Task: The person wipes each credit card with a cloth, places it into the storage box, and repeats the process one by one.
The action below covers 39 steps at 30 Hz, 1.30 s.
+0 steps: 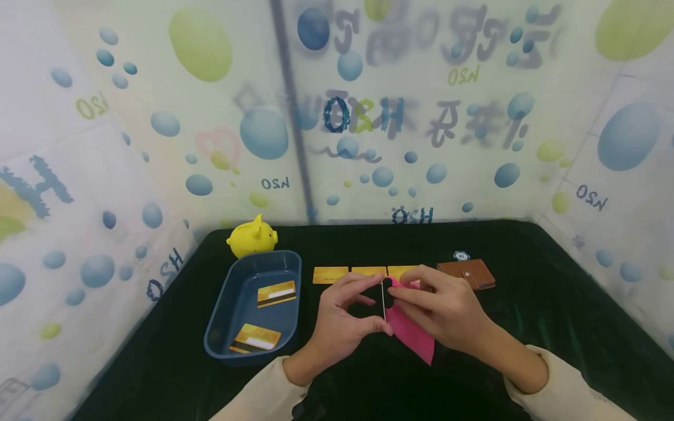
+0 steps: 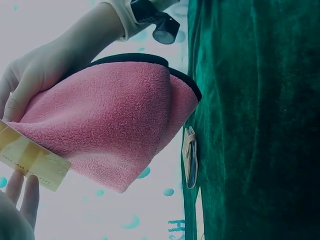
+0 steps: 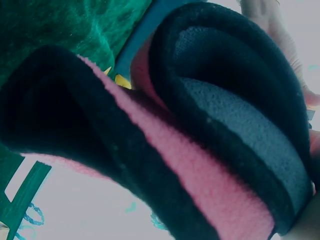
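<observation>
Wiping looks like the step in hand, the left hand (image 1: 339, 316) gripping a card (image 2: 37, 159) between thumb and fingers, the right hand (image 1: 450, 307) beside it pinching a pink cloth (image 1: 413, 336), the next move likely needing light, even rubbing.

Head view: left sleeve (image 1: 258, 393) (seven o'clock) and right sleeve (image 1: 560, 383) (four o'clock), loose, cream; left hand (image 1: 341, 318) and right hand (image 1: 444, 304), bare. Left-wrist view, twelve o'clock: black wrist camera (image 2: 166, 31), round-ended.
</observation>
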Each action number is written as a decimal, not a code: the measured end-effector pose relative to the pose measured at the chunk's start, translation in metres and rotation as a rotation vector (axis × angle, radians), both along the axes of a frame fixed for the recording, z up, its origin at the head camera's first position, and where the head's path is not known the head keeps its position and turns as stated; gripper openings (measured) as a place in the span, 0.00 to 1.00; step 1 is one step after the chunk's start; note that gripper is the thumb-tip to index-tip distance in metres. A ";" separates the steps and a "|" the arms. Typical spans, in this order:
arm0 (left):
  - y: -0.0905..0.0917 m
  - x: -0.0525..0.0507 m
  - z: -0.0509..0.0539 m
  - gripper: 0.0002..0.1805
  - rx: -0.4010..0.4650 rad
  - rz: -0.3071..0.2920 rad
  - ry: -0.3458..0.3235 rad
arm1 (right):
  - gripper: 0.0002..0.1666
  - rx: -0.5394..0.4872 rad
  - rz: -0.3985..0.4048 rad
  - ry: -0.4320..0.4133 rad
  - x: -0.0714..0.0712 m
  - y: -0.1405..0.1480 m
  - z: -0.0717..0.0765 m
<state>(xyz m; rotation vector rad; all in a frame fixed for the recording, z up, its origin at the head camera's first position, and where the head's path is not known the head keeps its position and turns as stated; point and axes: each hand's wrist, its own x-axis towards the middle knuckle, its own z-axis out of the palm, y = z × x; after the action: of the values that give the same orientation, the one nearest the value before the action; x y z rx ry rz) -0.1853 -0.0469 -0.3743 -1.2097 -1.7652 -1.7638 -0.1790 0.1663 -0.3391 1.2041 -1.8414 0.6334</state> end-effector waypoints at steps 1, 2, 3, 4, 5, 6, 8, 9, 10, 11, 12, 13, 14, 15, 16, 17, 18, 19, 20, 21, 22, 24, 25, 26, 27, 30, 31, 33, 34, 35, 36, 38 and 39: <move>0.000 0.000 0.000 0.35 0.000 0.001 0.003 | 0.21 0.002 -0.002 -0.005 0.000 0.000 0.000; 0.000 0.000 0.000 0.35 0.000 0.001 0.005 | 0.21 0.003 -0.004 -0.009 0.000 0.000 0.000; 0.000 0.001 0.000 0.34 0.000 0.002 0.009 | 0.22 0.005 -0.005 -0.014 0.000 0.001 0.000; 0.000 0.001 0.001 0.34 0.000 0.003 0.010 | 0.22 0.007 -0.005 -0.020 0.000 0.000 0.000; 0.000 0.001 0.001 0.34 0.000 0.005 0.010 | 0.22 0.007 -0.005 -0.024 0.000 0.000 0.000; 0.000 0.001 0.001 0.34 -0.001 0.006 0.009 | 0.21 0.006 -0.005 -0.025 0.000 0.000 0.000; 0.001 0.002 0.001 0.34 -0.002 0.010 0.010 | 0.21 0.003 -0.001 -0.026 0.000 0.000 0.000; 0.001 0.002 0.001 0.34 -0.001 0.013 0.009 | 0.21 0.001 0.001 -0.025 0.000 -0.001 0.000; 0.001 0.002 0.001 0.34 -0.001 0.017 0.007 | 0.21 -0.001 0.004 -0.023 0.000 -0.001 0.000; 0.001 0.003 0.001 0.34 0.000 0.020 0.008 | 0.21 -0.003 0.006 -0.021 0.000 -0.001 0.000; 0.002 0.003 0.001 0.34 0.002 0.022 0.010 | 0.21 -0.003 0.007 -0.020 -0.001 -0.001 0.000; 0.002 0.003 0.000 0.34 0.004 0.021 0.013 | 0.21 -0.002 0.007 -0.020 -0.001 -0.001 -0.001; 0.002 0.003 0.000 0.34 0.005 0.022 0.015 | 0.21 -0.002 0.006 -0.022 -0.001 -0.001 -0.001; 0.002 0.003 0.001 0.34 0.006 0.021 0.017 | 0.21 -0.001 0.005 -0.022 -0.002 -0.001 -0.001; 0.002 0.003 0.001 0.34 0.007 0.020 0.020 | 0.21 0.001 0.003 -0.023 -0.002 -0.001 -0.002; 0.002 0.003 0.001 0.34 0.008 0.018 0.022 | 0.21 0.002 0.002 -0.023 -0.002 -0.001 -0.002; 0.002 0.003 0.001 0.34 0.010 0.014 0.026 | 0.21 0.003 0.000 -0.023 -0.002 -0.001 -0.002; 0.002 0.004 0.001 0.34 0.011 0.010 0.028 | 0.21 0.004 0.000 -0.024 -0.002 0.000 -0.003; 0.002 0.004 0.001 0.34 0.012 0.008 0.031 | 0.21 0.005 -0.001 -0.025 -0.003 0.000 -0.003; 0.002 0.004 0.001 0.34 0.013 0.007 0.034 | 0.21 0.006 0.000 -0.026 -0.003 0.000 -0.003; 0.002 0.005 0.002 0.34 0.015 0.005 0.037 | 0.21 0.006 0.000 -0.026 -0.003 0.000 -0.003; 0.002 0.005 0.002 0.34 0.019 0.004 0.045 | 0.22 0.010 -0.003 -0.040 -0.004 0.000 -0.003; 0.002 0.005 0.002 0.34 0.021 0.003 0.045 | 0.22 0.010 -0.002 -0.041 -0.004 0.000 -0.003; 0.002 0.006 0.003 0.34 0.022 0.002 0.043 | 0.22 0.009 -0.002 -0.043 -0.004 0.000 -0.003; 0.002 0.006 0.003 0.34 0.023 -0.001 0.040 | 0.22 0.010 -0.006 -0.048 -0.004 0.001 -0.004; 0.002 0.006 0.005 0.34 0.032 -0.013 0.042 | 0.22 0.011 -0.009 -0.065 -0.004 0.002 -0.005; 0.002 0.006 0.005 0.34 0.035 -0.017 0.046 | 0.23 0.012 -0.011 -0.070 -0.004 0.002 -0.006; 0.003 0.006 0.006 0.34 0.042 -0.026 0.059 | 0.24 0.016 -0.023 -0.089 -0.004 0.003 -0.007; 0.003 0.006 0.006 0.34 0.046 -0.029 0.067 | 0.24 0.017 -0.025 -0.094 -0.004 0.003 -0.007; 0.003 0.006 0.007 0.34 0.050 -0.031 0.074 | 0.25 0.020 -0.032 -0.102 -0.004 0.003 -0.008; 0.003 0.006 0.007 0.33 0.053 -0.033 0.077 | 0.25 0.020 -0.035 -0.101 -0.004 0.004 -0.008; 0.004 0.006 0.008 0.32 0.059 -0.035 0.082 | 0.26 0.020 -0.039 -0.099 -0.005 0.004 -0.009; 0.004 0.005 0.009 0.32 0.060 -0.034 0.083 | 0.26 0.020 -0.040 -0.097 -0.005 0.004 -0.009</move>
<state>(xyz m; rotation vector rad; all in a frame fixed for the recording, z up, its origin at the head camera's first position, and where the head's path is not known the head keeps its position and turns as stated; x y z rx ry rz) -0.1798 -0.0431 -0.3654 -1.2762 -1.6425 -1.7472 -0.1836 0.1705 -0.3483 1.1642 -1.9520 0.6628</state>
